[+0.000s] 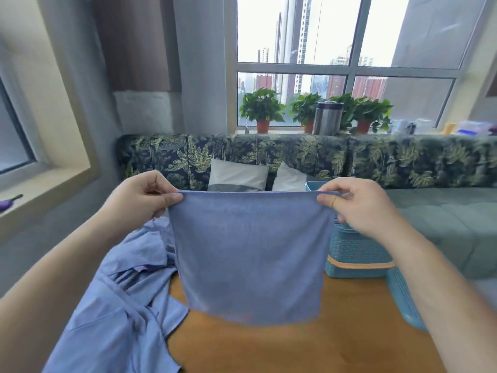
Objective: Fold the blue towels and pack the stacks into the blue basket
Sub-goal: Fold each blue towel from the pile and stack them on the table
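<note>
Centrally: one blue towel (250,254), held up flat over the wooden table (295,345), top edge stretched level, lower edge hanging loose. Left hand (139,197) pinches the top left corner between thumb and curled fingers; right hand (357,208) pinches the top right corner likewise. Heap of blue towels (121,305), crumpled, lies on the table's left side, partly behind the held towel. Blue basket (355,251), lattice wall with an orange band, stands at the table's far right, behind the right hand. Leaf-print sofa (390,157) beyond, bearing two pillows (236,175); potted plants (262,109) and a metal flask (326,118) on the windowsill.
</note>
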The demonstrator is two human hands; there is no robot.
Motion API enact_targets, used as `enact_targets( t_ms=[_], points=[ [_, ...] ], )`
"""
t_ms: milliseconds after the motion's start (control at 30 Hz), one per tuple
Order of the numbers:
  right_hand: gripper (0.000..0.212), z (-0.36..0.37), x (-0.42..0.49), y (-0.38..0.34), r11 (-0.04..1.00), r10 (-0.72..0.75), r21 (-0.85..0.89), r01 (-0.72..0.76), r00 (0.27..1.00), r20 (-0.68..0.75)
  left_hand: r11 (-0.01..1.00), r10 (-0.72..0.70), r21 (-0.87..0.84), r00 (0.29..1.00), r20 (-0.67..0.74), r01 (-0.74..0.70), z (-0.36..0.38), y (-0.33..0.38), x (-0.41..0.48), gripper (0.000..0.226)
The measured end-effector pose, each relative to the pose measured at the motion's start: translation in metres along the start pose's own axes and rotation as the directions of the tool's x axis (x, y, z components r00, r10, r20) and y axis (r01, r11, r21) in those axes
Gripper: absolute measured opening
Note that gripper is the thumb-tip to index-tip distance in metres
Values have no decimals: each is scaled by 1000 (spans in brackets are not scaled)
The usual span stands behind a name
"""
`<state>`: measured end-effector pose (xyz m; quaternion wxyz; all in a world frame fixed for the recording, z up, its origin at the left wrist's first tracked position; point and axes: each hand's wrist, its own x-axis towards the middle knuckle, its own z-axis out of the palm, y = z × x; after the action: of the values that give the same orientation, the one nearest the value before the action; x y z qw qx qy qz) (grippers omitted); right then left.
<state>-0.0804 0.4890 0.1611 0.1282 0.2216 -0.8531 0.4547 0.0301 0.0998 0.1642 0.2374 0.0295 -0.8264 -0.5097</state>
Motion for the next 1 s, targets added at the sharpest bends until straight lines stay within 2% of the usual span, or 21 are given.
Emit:
enact_targets(
  t_ms=[200,333,433,533,633,767,933,1000],
  points=[
    [5,25,44,13,992,95,75,-99,994,59,993,-117,-28,991,-58,115,20,-26,52,21],
    [27,40,69,26,995,37,92,-36,999,-5,993,-104,40,991,-89,108,31,-46,84,9],
    [27,43,79,28,990,21,141,-12,998,-60,996,-85,13,989,-119,87,32,-48,94,12],
    [25,44,75,32,989,21,149,-13,998,-52,998,-53,23,989,-142,56,31,-48,85,15],
    [26,49,48,43,986,54,156,-54,999,5,997,-78,18,992,-100,80,36,-62,54,11],
    [23,73,-13,77,966,175,177,-189,980,93,985,-172,-7,985,-31,172,61,-109,-9,9],
    [23,124,-117,136,896,385,180,-406,912,141,947,-321,12,945,55,321,98,-174,-90,10],
    [24,141,-156,152,863,447,198,-465,885,130,933,-359,33,932,48,358,112,-193,-121,12]
  ],
)
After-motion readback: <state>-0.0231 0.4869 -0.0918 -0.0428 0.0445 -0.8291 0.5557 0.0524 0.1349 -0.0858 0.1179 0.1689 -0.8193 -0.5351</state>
